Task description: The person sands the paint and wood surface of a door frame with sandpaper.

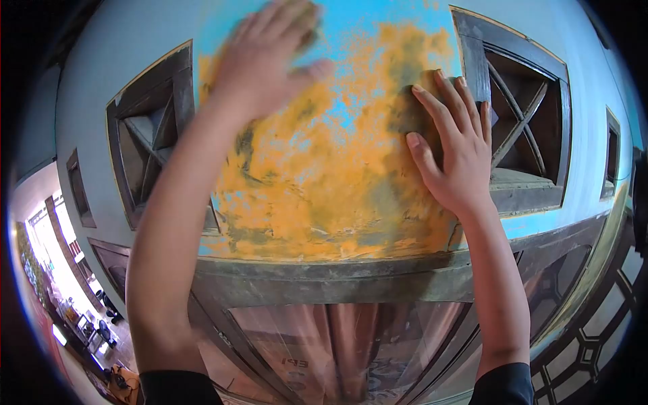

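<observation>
My left hand (266, 61) is smeared by motion at the top of the wall patch. Under its fingers shows the edge of a blurred brown piece (310, 28) that looks like sandpaper. The patch of wall (317, 169) is mottled orange, with bright blue paint showing through and dark, rough spots. My right hand (459, 142) lies against the right side of this patch, fingers spread and stretched upward, with nothing in it.
Dark wooden vent frames with crossed bars flank the patch, one on the left (152, 131) and one on the right (526, 115). Below runs a wooden ledge (324, 280) over glass panes with pinkish curtains (351, 344). At far left, a bright opening (57, 236) shows cluttered items.
</observation>
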Demonstrator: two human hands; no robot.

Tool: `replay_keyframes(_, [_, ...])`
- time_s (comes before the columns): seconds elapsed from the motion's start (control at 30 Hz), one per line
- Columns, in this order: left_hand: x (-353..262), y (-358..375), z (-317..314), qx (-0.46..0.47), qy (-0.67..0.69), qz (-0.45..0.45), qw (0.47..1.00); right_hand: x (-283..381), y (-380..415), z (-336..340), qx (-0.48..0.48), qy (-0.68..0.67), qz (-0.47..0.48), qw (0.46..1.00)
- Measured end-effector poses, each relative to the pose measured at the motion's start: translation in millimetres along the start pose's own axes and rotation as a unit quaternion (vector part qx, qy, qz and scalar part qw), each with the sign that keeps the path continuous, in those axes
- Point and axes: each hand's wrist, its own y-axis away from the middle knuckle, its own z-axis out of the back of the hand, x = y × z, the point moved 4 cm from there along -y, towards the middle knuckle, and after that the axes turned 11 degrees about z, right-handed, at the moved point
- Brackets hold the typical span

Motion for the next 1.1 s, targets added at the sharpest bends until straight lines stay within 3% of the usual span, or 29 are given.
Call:
replay_keyframes(0.03, [26,-3,1,-0.011,0.019,0.062,0.998,0,0,0,0.0,-0.001,0.002,1.0])
replay_keyframes(0.13, [54,10,-15,-0.156,-0.034,0.086,0.983,1,-1,2,-0.001,-0.008,-0.001,1.0])
replay_keyframes(0.23, [-25,46,0,-0.027,0.015,-0.013,0.999,1,-1,1,-0.004,-0.005,0.002,1.0])
replay_keyframes(0.33, [-37,67,2,0.014,0.05,-0.125,0.991,2,0,2,0.004,0.008,-0.004,1.0])
replay_keyframes(0.47, [49,41,-3,-0.09,-0.023,0.009,0.996,2,1,-2,-0.003,0.012,0.005,1.0])
replay_keyframes(0.57, [22,52,-7,-0.081,0.001,0.032,0.996,3,-1,2,0.003,0.012,0.004,1.0])
replay_keyframes(0.7, [-61,110,3,0.09,0.105,-0.159,0.977,3,0,3,0.012,0.019,0.0,1.0])
replay_keyframes(0.8, [-21,77,-2,0.034,0.012,-0.125,0.991,3,-1,2,0.016,0.02,0.0,1.0])
replay_keyframes(0.9, [40,49,-12,-0.054,0.017,0.023,0.998,2,0,0,0.01,0.015,0.003,1.0])
replay_keyframes(1.0, [-10,77,-5,-0.02,0.016,0.001,1.0,3,1,1,0.024,0.02,0.003,0.999])
replay_keyframes(1.07, [-73,124,-1,0.133,0.053,-0.125,0.982,2,1,1,0.014,0.011,-0.002,1.0])
replay_keyframes(1.1, [-76,128,-4,0.136,0.07,-0.157,0.976,2,2,1,0.011,0.005,-0.005,1.0])
